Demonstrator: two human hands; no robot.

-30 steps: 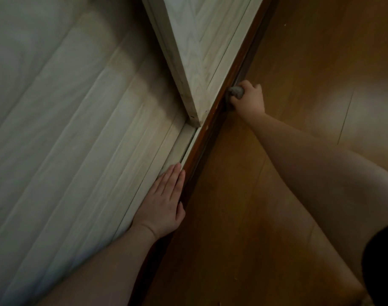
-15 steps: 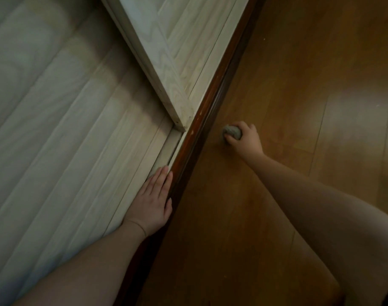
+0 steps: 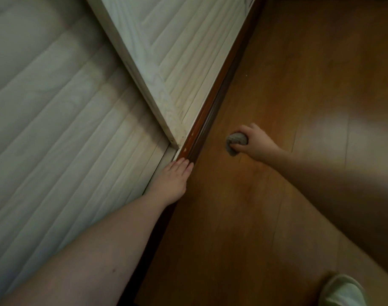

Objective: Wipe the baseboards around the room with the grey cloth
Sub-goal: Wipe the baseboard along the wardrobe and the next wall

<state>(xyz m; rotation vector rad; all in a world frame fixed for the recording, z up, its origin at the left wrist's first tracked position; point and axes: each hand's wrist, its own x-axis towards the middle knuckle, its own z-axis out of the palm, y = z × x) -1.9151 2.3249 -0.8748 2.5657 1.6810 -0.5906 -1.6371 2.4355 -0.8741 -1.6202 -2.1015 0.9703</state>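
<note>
Grey cloth (image 3: 236, 142), balled in the right hand (image 3: 253, 140), sits on the wooden floor (image 3: 277, 195) just off the dark baseboard (image 3: 205, 129); the flat left hand (image 3: 174, 180) braces against the pale panelling (image 3: 56, 129). Wiping appears paused; next, the clamped grip must return leftward to the board.

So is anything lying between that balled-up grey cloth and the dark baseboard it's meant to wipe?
Nothing visible. The balled-up grey cloth, gripped in the right hand, sits off the dark reddish-brown wooden baseboard, with only bare brown wooden floor between them. The left hand rests flat against the baseboard nearer the person, clear of that gap.
</note>
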